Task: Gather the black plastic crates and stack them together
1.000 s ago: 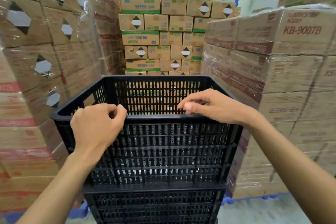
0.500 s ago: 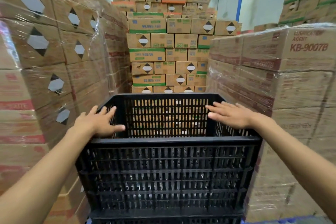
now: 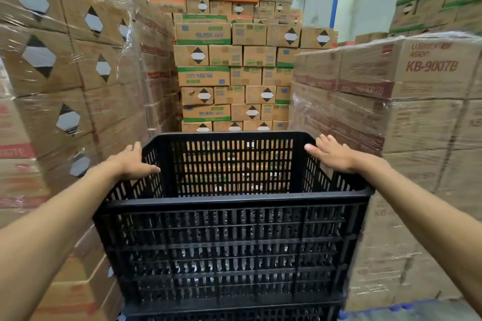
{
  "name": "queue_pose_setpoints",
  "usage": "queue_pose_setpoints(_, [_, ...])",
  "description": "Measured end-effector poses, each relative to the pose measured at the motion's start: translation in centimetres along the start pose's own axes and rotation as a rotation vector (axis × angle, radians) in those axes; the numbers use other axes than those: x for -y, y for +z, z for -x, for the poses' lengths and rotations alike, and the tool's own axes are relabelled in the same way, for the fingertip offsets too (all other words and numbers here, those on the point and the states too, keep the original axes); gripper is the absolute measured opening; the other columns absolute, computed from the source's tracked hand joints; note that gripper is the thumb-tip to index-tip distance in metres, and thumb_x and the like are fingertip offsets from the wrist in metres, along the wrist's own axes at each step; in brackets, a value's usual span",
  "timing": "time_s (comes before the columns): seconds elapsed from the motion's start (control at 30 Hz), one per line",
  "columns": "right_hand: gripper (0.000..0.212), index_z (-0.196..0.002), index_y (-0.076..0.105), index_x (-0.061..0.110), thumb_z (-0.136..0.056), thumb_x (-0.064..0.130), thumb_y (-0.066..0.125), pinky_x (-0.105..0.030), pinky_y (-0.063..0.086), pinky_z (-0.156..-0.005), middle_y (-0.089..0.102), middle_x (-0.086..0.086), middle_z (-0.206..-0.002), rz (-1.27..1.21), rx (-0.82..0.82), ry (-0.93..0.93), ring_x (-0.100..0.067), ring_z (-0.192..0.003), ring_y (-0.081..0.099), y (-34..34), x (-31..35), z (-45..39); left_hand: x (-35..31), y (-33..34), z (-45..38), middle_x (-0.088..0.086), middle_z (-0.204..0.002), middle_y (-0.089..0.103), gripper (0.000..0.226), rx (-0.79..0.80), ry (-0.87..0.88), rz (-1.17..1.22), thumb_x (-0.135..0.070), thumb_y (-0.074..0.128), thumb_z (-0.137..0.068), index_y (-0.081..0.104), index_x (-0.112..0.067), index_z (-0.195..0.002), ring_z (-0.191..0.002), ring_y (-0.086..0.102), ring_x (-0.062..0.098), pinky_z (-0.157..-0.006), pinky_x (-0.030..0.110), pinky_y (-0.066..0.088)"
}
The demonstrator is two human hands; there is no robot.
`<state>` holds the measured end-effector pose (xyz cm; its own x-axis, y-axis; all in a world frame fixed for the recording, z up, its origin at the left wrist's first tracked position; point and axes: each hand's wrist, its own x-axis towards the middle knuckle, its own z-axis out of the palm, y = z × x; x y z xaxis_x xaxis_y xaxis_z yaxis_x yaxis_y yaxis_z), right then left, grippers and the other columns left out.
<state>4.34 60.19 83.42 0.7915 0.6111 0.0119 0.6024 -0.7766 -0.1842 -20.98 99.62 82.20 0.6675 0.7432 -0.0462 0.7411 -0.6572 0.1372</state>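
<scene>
Both hands lie flat with fingers spread, the left hand [image 3: 135, 161] on the left rim and the right hand [image 3: 332, 155] on the right rim of the top black crate [image 3: 229, 242], grasping nothing. That crate sits on another crate [image 3: 229, 314], apparently nested, between wrapped cartons [image 3: 391, 112]. Seating looks the step in hand; next, pressing down evenly or fetching another crate.
</scene>
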Motion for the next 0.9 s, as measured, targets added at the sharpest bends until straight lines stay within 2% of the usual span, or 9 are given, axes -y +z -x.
queue_pose_setpoints(0.07, [0.080,-0.155,0.010,0.006,-0.096,0.061,0.012,-0.057,-0.001,-0.120,0.000,-0.008,-0.166,-0.027,0.001,-0.008,-0.023,-0.152,-0.008,-1.4,0.2,0.0,-0.6,-1.3,0.0,0.013,-0.165,-0.010,0.110,0.025,0.015,0.027,-0.069,0.054,-0.083,-0.010,-0.017,-0.157,-0.151,0.000,0.041,-0.123,0.050,0.008])
queue_pose_setpoints(0.13, [0.084,-0.154,0.016,0.007,-0.094,0.065,0.010,-0.057,-0.001,-0.120,0.008,-0.007,-0.165,-0.056,-0.088,-0.025,-0.022,-0.152,-0.005,-2.6,0.3,-0.3,-0.6,-2.1,-0.5,0.006,-0.166,-0.014,0.104,-0.073,0.053,0.030,-0.074,0.047,-0.083,-0.010,-0.027,-0.156,-0.152,-0.006,0.037,-0.121,0.057,0.006])
queue_pose_setpoints(0.23, [0.086,-0.146,0.031,0.015,-0.087,0.073,0.005,-0.054,0.001,-0.121,0.024,-0.003,-0.156,-0.038,-0.112,-0.045,-0.026,-0.152,0.003,-2.5,0.2,-0.4,0.4,-1.3,-1.7,0.003,-0.167,-0.006,0.086,-0.159,0.108,0.010,-0.066,0.036,-0.092,-0.005,-0.026,-0.157,-0.154,0.001,0.027,-0.122,0.053,0.009])
queue_pose_setpoints(0.33, [0.078,-0.154,0.018,0.008,-0.097,0.061,0.013,-0.052,0.002,-0.122,0.005,-0.010,-0.165,-0.090,0.000,-0.022,-0.024,-0.152,0.001,-0.1,-0.7,-0.4,1.2,0.7,-2.9,0.011,-0.166,0.001,0.088,-0.051,0.137,0.004,-0.056,0.043,-0.095,-0.001,-0.010,-0.157,-0.153,0.011,0.028,-0.123,0.042,0.016])
queue_pose_setpoints(0.5, [0.073,-0.152,0.022,0.005,-0.100,0.056,0.018,-0.047,0.008,-0.122,0.016,-0.013,-0.163,-0.153,-0.030,-0.015,-0.024,-0.152,0.008,-0.4,-0.3,0.5,1.4,0.4,-2.0,0.006,-0.167,-0.001,0.094,-0.060,0.102,0.040,-0.064,0.044,-0.090,-0.001,-0.016,-0.158,-0.152,0.016,0.027,-0.123,0.044,0.019])
queue_pose_setpoints(0.57, [0.072,-0.150,0.029,0.005,-0.100,0.056,0.022,-0.040,0.015,-0.119,0.027,-0.014,-0.159,-0.210,-0.047,-0.035,-0.026,-0.148,0.021,-0.5,-0.1,1.0,1.3,0.3,-1.0,0.007,-0.166,0.009,0.091,-0.096,0.123,0.080,-0.062,0.048,-0.090,0.008,-0.016,-0.158,-0.151,0.022,0.028,-0.121,0.044,0.023])
queue_pose_setpoints(0.7, [0.059,-0.142,0.046,0.005,-0.102,0.047,0.032,-0.036,0.029,-0.111,0.047,-0.015,-0.148,-0.266,-0.135,-0.108,-0.029,-0.137,0.043,-0.9,-0.4,1.8,-0.1,-1.3,2.4,0.009,-0.146,0.052,0.061,-0.302,0.256,0.126,-0.047,0.057,-0.090,0.044,-0.026,-0.146,-0.132,0.050,0.032,-0.105,0.047,0.044])
queue_pose_setpoints(0.8, [0.046,-0.133,0.060,0.014,-0.102,0.042,0.039,-0.031,0.036,-0.102,0.061,-0.005,-0.135,-0.437,-0.224,-0.188,-0.021,-0.127,0.054,-1.3,-1.0,2.7,-1.6,-2.8,5.1,0.005,-0.132,0.065,0.041,-0.383,0.306,0.240,-0.042,0.061,-0.090,0.063,-0.029,-0.128,-0.124,0.057,0.030,-0.101,0.045,0.047])
queue_pose_setpoints(0.9, [0.044,-0.126,0.064,0.017,-0.101,0.043,0.040,-0.028,0.042,-0.093,0.066,0.000,-0.125,-0.576,-0.428,-0.190,-0.007,-0.107,0.060,-0.7,-1.9,4.8,-2.6,-3.9,9.1,-0.004,-0.110,0.074,0.025,-0.521,0.427,0.391,-0.035,0.063,-0.091,0.071,-0.029,-0.114,-0.111,0.064,0.020,-0.098,0.040,0.048])
